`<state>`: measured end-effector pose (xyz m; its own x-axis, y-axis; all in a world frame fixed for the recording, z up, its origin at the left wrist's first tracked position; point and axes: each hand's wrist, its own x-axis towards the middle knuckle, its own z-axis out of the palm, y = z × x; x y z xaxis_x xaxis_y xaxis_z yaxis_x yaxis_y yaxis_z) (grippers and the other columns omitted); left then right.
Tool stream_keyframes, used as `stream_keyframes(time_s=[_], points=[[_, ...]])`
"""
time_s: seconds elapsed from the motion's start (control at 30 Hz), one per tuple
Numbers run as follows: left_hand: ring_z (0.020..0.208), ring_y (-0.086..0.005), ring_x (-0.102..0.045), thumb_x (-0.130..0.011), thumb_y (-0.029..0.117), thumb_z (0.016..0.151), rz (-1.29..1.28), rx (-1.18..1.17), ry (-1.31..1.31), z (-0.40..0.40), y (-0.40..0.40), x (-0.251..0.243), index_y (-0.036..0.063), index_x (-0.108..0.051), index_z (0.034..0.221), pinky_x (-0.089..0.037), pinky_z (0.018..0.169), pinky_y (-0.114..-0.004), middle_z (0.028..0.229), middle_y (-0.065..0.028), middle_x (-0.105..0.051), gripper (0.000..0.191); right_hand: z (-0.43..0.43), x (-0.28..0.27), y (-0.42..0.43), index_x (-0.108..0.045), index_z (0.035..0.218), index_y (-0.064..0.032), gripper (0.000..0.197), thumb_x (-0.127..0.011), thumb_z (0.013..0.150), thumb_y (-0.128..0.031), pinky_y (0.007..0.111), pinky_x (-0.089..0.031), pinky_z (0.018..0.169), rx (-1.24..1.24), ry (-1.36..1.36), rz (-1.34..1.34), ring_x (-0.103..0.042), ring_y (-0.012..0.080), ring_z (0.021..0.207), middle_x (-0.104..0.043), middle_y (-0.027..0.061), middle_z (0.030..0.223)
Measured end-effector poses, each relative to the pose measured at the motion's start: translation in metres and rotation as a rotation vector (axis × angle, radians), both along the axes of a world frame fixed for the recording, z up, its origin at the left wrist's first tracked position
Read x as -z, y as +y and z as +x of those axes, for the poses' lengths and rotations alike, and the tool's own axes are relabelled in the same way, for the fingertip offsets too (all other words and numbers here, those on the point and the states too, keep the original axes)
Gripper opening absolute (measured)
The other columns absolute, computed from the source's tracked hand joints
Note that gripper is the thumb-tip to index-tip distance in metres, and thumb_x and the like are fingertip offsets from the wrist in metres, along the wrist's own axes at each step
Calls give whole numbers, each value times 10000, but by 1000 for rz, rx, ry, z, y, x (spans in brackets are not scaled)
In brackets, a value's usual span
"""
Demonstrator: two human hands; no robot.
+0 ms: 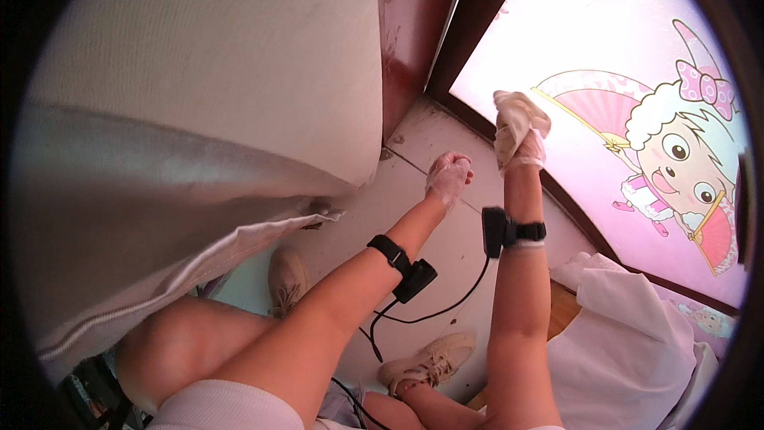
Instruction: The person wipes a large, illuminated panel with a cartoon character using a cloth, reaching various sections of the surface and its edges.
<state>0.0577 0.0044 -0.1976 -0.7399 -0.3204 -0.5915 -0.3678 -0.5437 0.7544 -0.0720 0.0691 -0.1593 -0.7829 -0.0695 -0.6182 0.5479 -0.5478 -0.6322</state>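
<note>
My right hand (528, 146), in a thin clear plastic glove, grips a crumpled cream cloth (520, 112). The cloth is at the lower-left part of a bright pink-and-white panel (495, 68) in a dark frame; whether it presses on the panel I cannot tell. A cartoon sheep with pink fans (668, 149) is pictured on the panel, to the right of the cloth. My left hand (449, 174), gloved the same way, is curled into a fist above the tiled floor (406, 191). Nothing shows in its fingers.
A cloth cover (209, 71) with a zipper (197, 286) fills the left side. Behind it stands a worn red surface (412, 36). Black wrist units (418, 280) trail cables (439, 313) between my arms. White fabric (627, 340) hangs at the lower right. My shoes (430, 361) are on the floor.
</note>
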Motion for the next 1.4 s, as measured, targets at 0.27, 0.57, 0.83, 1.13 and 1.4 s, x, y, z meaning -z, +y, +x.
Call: stream_keyframes(time_s=[0.27,0.57,0.83,1.13,1.4], points=[[827,-233,-592,-629,356,778,-713,-86,3,-13,19,-15,23,-494,1118,-474,764,-329,927,-138,-605,495,15,30,33,-554,963,-32,372,-644,779,-342,283,-458,572,-321,198,778,-538,143,651,-586,55,787],[793,-102,-534,-598,341,848,212,136,191,-18,38,-48,52,-466,1036,-453,698,-254,883,-38,-559,370,58,-78,82,-533,886,-46,462,-660,758,-471,244,-442,614,-864,439,1078,-507,93,688,-560,19,768],[993,-264,-579,-401,558,839,-703,1060,-92,0,11,-54,46,-522,1162,-430,879,-385,1104,-170,-583,617,76,-37,118,-642,976,-88,417,-609,766,-446,278,-457,671,-1545,475,1228,-580,137,770,-640,42,865],[1157,-337,-475,-538,358,777,-1846,2077,-805,69,-140,-88,50,-546,1192,-370,945,-473,1297,-120,-478,517,81,-16,107,-647,1049,-158,293,-583,765,-125,245,-485,705,-1388,289,699,-574,125,807,-630,9,947],[1156,-315,-482,-474,400,809,-1580,1847,-993,67,-284,-76,74,-545,1211,-402,930,-411,1276,-141,-497,523,82,-24,116,-644,1009,-90,182,-561,851,-120,260,-513,687,-943,-56,509,-600,140,834,-623,38,964]])
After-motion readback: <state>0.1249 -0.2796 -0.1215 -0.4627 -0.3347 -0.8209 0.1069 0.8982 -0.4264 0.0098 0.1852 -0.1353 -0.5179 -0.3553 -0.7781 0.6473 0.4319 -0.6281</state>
